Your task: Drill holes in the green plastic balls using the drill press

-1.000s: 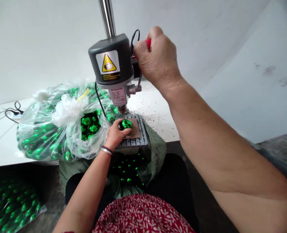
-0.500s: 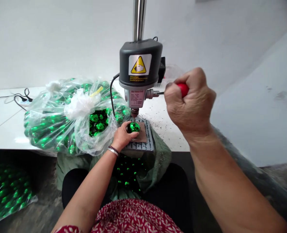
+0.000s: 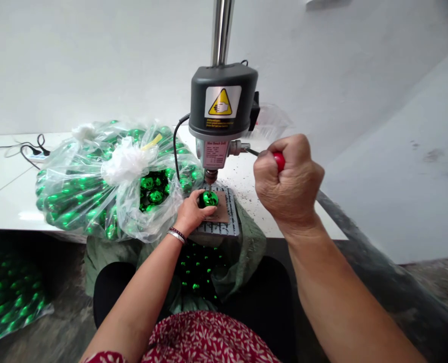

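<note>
My left hand [image 3: 192, 212] grips a shiny green ball [image 3: 210, 198] between thumb and fingers, on a brown board [image 3: 221, 213] that lies on the drill's base. Directly above the ball is the chuck [image 3: 211, 176] of a grey bench drill [image 3: 223, 103]; whether the bit touches the ball is too small to tell. My right hand [image 3: 290, 184] is closed in a fist around the red knob [image 3: 279, 161] of the drill's lever, to the right of the drill head.
A clear plastic bag [image 3: 91, 191] of green balls lies on the white table [image 3: 4, 201] at left. More green balls show in an open sack [image 3: 246, 252] below the drill and in another bag [image 3: 12, 297] at lower left. Dark shavings surround the base.
My right hand has moved down and slightly left with the red knob, tilting the lever downward. My left hand stays on the green ball. The view has shifted slightly.
</note>
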Action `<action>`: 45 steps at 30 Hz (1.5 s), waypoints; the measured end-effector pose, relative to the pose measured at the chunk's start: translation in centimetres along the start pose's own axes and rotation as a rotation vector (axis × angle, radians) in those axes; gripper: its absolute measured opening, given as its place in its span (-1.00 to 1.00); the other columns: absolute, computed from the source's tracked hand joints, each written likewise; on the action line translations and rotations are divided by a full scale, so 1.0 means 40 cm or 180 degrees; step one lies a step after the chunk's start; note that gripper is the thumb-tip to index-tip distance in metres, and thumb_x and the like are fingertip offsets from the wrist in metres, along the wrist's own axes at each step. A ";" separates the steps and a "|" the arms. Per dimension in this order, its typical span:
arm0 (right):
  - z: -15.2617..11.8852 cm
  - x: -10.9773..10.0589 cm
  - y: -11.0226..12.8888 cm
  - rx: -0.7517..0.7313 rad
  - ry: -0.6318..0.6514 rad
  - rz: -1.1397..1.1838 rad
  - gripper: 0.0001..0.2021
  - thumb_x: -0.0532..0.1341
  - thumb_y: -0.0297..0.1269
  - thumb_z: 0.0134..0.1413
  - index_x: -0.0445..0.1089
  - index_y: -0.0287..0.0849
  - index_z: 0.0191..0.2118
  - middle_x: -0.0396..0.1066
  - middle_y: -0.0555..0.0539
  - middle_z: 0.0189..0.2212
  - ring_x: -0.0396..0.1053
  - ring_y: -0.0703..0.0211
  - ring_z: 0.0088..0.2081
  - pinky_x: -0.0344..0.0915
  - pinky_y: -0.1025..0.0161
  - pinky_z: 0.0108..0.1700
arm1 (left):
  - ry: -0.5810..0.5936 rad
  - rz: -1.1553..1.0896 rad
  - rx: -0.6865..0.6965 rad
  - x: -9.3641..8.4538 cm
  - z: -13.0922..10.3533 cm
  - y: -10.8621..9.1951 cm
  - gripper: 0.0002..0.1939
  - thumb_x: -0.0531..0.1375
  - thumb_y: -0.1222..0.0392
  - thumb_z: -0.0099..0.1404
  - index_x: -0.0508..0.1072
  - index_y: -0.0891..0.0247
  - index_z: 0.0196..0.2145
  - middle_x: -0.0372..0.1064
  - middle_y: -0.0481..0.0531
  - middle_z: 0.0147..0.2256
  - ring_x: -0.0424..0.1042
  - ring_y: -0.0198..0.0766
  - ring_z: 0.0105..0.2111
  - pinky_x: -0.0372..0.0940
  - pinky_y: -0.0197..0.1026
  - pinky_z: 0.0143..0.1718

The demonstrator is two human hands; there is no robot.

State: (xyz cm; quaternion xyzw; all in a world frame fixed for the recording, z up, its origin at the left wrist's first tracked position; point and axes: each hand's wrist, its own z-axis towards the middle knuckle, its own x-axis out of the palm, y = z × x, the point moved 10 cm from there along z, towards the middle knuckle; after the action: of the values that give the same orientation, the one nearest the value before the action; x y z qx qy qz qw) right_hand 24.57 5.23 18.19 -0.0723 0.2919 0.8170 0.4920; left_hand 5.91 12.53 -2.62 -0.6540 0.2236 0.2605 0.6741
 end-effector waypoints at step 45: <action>0.162 0.036 -0.012 0.0829 0.0277 0.0097 -0.90 0.05 -0.35 0.14 0.21 -0.21 -0.40 0.11 0.10 -0.51 -0.04 0.45 -0.46 0.05 0.27 -0.26 | -0.0085 0.0315 0.0932 -0.201 -0.245 -0.037 -0.49 0.22 0.23 0.18 0.38 0.17 0.12 0.34 0.16 0.14 0.31 -0.08 0.14 0.21 -0.02 0.20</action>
State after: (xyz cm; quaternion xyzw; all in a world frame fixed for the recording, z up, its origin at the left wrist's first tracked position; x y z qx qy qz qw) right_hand 25.36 10.04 22.72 -0.0387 0.4175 0.7757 0.4716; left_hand 1.09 2.27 3.26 -0.5334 0.2821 0.2667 0.7515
